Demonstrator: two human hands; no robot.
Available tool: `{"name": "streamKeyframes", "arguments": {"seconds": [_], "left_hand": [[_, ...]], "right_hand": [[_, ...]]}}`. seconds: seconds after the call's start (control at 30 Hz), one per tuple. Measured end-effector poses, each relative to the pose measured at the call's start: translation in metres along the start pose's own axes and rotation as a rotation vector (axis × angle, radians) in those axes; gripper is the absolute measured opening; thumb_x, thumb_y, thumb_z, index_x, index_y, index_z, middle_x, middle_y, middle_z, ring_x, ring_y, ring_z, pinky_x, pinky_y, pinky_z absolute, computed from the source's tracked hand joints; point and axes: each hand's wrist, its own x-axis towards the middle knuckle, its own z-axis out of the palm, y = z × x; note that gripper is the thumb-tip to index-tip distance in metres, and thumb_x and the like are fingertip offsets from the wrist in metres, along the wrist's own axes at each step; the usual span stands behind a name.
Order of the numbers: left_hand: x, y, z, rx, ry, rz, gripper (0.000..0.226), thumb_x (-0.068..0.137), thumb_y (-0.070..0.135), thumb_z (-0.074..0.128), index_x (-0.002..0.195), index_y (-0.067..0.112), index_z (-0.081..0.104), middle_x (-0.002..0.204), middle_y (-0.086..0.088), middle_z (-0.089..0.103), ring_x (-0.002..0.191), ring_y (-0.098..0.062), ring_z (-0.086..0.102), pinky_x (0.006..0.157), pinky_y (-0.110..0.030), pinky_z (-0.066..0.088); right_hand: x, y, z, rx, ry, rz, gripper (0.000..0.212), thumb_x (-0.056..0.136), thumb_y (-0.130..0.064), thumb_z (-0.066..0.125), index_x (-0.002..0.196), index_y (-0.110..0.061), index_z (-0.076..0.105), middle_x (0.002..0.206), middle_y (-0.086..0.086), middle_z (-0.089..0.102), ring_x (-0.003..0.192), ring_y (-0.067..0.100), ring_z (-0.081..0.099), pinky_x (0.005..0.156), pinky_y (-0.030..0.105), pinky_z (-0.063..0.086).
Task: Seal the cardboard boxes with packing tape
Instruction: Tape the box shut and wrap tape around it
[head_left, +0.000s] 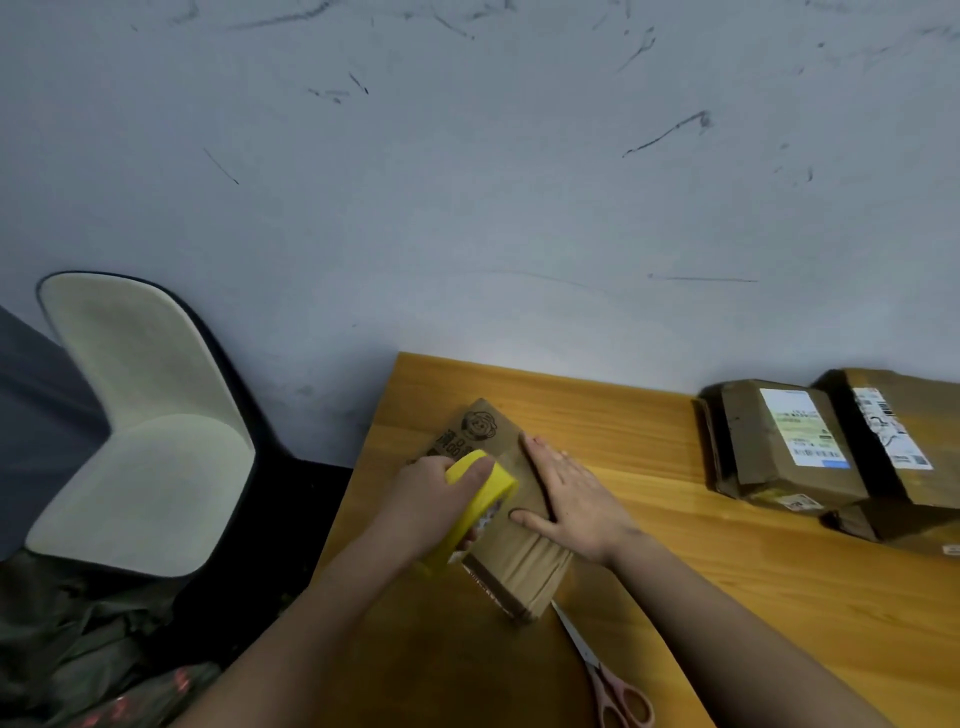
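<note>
A small brown box (511, 512) lies on the wooden tabletop (727, 597) near its left edge, long side running away from the person. Its far flap carries a printed cartoon face and some dark characters too blurred to read. The left hand (441, 501) grips a yellow tape roll (480, 506), fingers curled round it, and holds it against the box's left side. The right hand (569, 493) lies flat on the box top, fingers straight and together, thumb spread toward the roll. Brownish tape wraps the near end of the box.

Pink-handled scissors (605, 670) lie shut on the tabletop just beyond the box's near corner. At the right, well apart, sit two larger parcels (779, 447) side by side against the wall, both closed, each with a white shipping label; the print and barcodes are too small to read. A cream chair (140, 426) stands left of the tabletop.
</note>
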Motion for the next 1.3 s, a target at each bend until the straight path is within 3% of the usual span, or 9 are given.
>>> {"name": "streamKeyframes", "arguments": {"seconds": [0.17, 0.53, 0.6, 0.73, 0.83, 0.97, 1.13, 1.23, 1.3], "left_hand": [[-0.018, -0.019, -0.006, 0.508, -0.139, -0.174, 0.055, 0.094, 0.063, 0.034, 0.091, 0.013, 0.057, 0.083, -0.002, 0.060, 0.080, -0.019, 0.062, 0.071, -0.030, 0.049], [-0.014, -0.060, 0.023, 0.419, -0.136, -0.323, 0.053, 0.091, 0.065, 0.038, 0.077, 0.016, 0.052, 0.079, -0.001, 0.059, 0.070, -0.019, 0.058, 0.065, -0.029, 0.045], [-0.017, -0.066, 0.027, 0.412, -0.098, -0.303, 0.054, 0.092, 0.065, 0.037, 0.083, 0.014, 0.055, 0.082, -0.003, 0.060, 0.073, -0.020, 0.059, 0.064, -0.030, 0.045], [-0.030, -0.066, 0.026, 0.420, -0.026, -0.262, 0.056, 0.095, 0.060, 0.037, 0.110, 0.012, 0.061, 0.092, -0.003, 0.065, 0.079, -0.018, 0.062, 0.057, -0.026, 0.039], [-0.034, -0.062, 0.023, 0.411, -0.029, -0.279, 0.058, 0.096, 0.058, 0.038, 0.117, 0.009, 0.060, 0.088, 0.000, 0.063, 0.075, -0.015, 0.062, 0.055, -0.024, 0.039], [-0.031, -0.067, 0.026, 0.314, -0.041, -0.310, 0.050, 0.095, 0.058, 0.041, 0.102, 0.013, 0.063, 0.085, 0.000, 0.065, 0.065, -0.014, 0.062, 0.053, -0.026, 0.045], [-0.028, -0.072, 0.028, 0.291, -0.024, -0.310, 0.049, 0.095, 0.056, 0.041, 0.094, 0.012, 0.063, 0.086, -0.004, 0.067, 0.069, -0.017, 0.064, 0.058, -0.028, 0.049], [-0.026, -0.079, 0.029, 0.221, -0.039, -0.322, 0.052, 0.094, 0.056, 0.044, 0.102, 0.009, 0.063, 0.095, -0.008, 0.070, 0.082, -0.024, 0.068, 0.071, -0.033, 0.056], [-0.026, -0.078, 0.028, 0.221, -0.045, -0.304, 0.049, 0.095, 0.054, 0.044, 0.095, 0.009, 0.064, 0.092, -0.007, 0.067, 0.080, -0.023, 0.065, 0.064, -0.029, 0.049]], "right_hand": [[-0.001, 0.000, 0.000, -0.040, -0.015, -0.050, 0.084, 0.092, -0.067, 0.032, 0.154, -0.027, -0.006, 0.161, -0.007, -0.009, 0.141, -0.001, -0.015, 0.116, 0.022, -0.010], [-0.002, -0.003, 0.001, -0.134, -0.048, -0.040, 0.078, 0.088, -0.069, 0.006, 0.154, -0.030, -0.006, 0.159, -0.010, -0.015, 0.146, 0.006, -0.015, 0.121, 0.036, -0.005], [-0.003, -0.011, 0.000, -0.103, -0.042, 0.018, 0.069, 0.096, -0.063, 0.014, 0.155, -0.029, 0.003, 0.162, -0.009, -0.006, 0.148, 0.007, -0.008, 0.121, 0.039, -0.002], [0.026, -0.051, -0.003, 0.013, 0.222, 0.305, 0.061, 0.098, -0.054, 0.028, 0.148, -0.018, 0.030, 0.153, 0.002, 0.033, 0.141, 0.018, 0.029, 0.114, 0.038, 0.021], [0.049, -0.073, 0.010, 0.036, 0.147, 0.427, 0.082, 0.095, -0.067, 0.020, 0.155, -0.015, 0.002, 0.163, 0.003, 0.001, 0.150, 0.020, -0.002, 0.121, 0.043, 0.003], [0.051, -0.070, 0.028, -0.160, 0.132, 0.337, 0.087, 0.089, -0.074, 0.005, 0.153, -0.018, -0.013, 0.159, 0.002, -0.019, 0.147, 0.021, -0.020, 0.117, 0.045, -0.015], [0.043, -0.086, 0.037, -0.204, 0.098, -0.031, 0.078, 0.089, -0.067, 0.001, 0.153, -0.022, -0.009, 0.161, -0.003, -0.013, 0.145, 0.017, -0.022, 0.118, 0.038, -0.015], [0.037, -0.093, 0.039, -0.077, 0.103, -0.107, 0.063, 0.101, -0.048, 0.021, 0.154, -0.022, -0.001, 0.162, -0.006, -0.003, 0.146, 0.011, -0.017, 0.121, 0.035, -0.010], [0.037, -0.089, 0.030, 0.090, 0.112, -0.107, 0.064, 0.100, -0.035, 0.042, 0.155, -0.020, 0.012, 0.162, -0.004, 0.009, 0.148, 0.010, -0.006, 0.122, 0.038, 0.002]]}}
